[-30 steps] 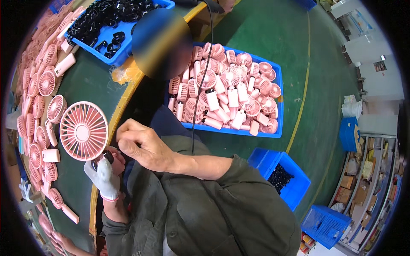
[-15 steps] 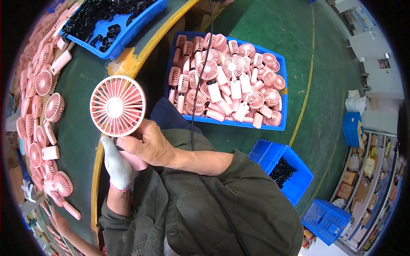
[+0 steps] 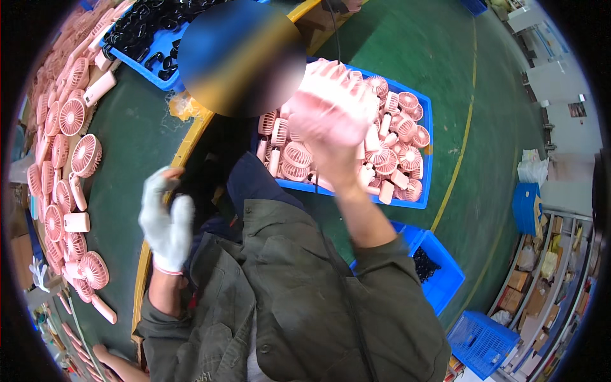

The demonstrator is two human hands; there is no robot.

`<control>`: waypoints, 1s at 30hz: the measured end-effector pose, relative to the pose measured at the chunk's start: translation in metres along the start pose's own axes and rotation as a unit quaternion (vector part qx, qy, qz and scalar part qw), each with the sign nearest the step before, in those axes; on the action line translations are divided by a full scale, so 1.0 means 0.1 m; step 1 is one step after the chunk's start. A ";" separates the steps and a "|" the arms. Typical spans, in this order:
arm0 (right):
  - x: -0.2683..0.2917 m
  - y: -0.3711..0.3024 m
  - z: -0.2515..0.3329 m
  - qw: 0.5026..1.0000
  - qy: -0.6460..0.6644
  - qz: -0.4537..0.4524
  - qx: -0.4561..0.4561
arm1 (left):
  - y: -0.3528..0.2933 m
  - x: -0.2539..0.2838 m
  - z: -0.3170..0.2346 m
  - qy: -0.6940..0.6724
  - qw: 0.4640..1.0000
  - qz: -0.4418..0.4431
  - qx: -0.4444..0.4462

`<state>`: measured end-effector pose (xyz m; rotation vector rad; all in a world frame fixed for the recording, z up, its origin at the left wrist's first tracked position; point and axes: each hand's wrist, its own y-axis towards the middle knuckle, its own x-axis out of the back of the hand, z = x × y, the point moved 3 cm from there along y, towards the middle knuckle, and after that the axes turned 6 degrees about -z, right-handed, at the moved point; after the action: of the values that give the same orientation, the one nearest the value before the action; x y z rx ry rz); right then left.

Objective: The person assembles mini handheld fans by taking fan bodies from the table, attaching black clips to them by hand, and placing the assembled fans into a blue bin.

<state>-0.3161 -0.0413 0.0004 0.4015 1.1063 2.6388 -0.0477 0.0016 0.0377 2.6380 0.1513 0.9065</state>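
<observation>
My right hand point(image 3: 336, 159), bare and smeared by motion, is over the blue bin point(image 3: 428, 162) with a pink handheld fan point(image 3: 331, 95) in its grip. The fan is blurred too, so its outline against the pile beneath is hard to make out. Many pink fans point(image 3: 410, 156) with slotted round heads and short handles fill that bin. My left hand point(image 3: 167, 223), in a white glove with some fingertips bare, hangs near the yellow table edge point(image 3: 143, 280). Its thumb and fingers are apart and nothing is in it.
Pink fans point(image 3: 84, 156) crowd the green table's left side. A blue tray point(image 3: 149, 70) holds black parts; a blurred round patch covers its right end. Another blue bin point(image 3: 449, 280) with black pieces and a blue crate point(image 3: 484, 344) stand right. Another person's hand point(image 3: 95, 356) is lower left.
Both hands held a pink fan before me at the left. The left has let go and opened; the right has swung right and away, over the full bin, with the fan.
</observation>
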 end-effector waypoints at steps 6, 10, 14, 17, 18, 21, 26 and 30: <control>1.27 0.15 -1.55 0.927 -0.276 -0.112 -0.227 | -0.07 0.67 0.77 0.112 0.982 -0.139 0.069; 1.58 -0.01 -2.47 0.869 -0.453 0.047 -0.197 | -0.19 0.79 0.93 0.198 0.966 -0.125 0.114; 1.47 -0.01 -2.95 0.848 -0.476 0.139 -0.189 | -0.13 0.74 0.85 0.255 0.958 -0.105 0.081; 1.32 -0.06 -3.19 0.802 -0.535 0.213 -0.158 | -0.09 0.71 0.87 0.296 0.949 -0.093 0.065; 1.33 -0.08 -3.26 0.803 -0.534 0.214 -0.155 | -0.07 0.69 0.86 0.307 0.946 -0.087 0.062; 1.20 -0.13 -3.38 0.832 -0.506 0.145 -0.174 | -0.08 0.72 0.81 0.317 0.941 -0.100 0.054; 1.07 0.08 -3.01 0.885 -0.353 0.097 -0.290 | -0.12 0.77 0.82 0.326 0.936 -0.113 0.074; 1.30 0.46 -2.60 0.918 -0.338 -0.016 -0.205 | -0.09 0.90 0.78 0.266 0.952 -0.134 0.066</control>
<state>-0.5327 -0.1997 -0.1213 1.0727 0.3281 2.3019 0.0717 0.0069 0.0291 2.3352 0.7044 1.5226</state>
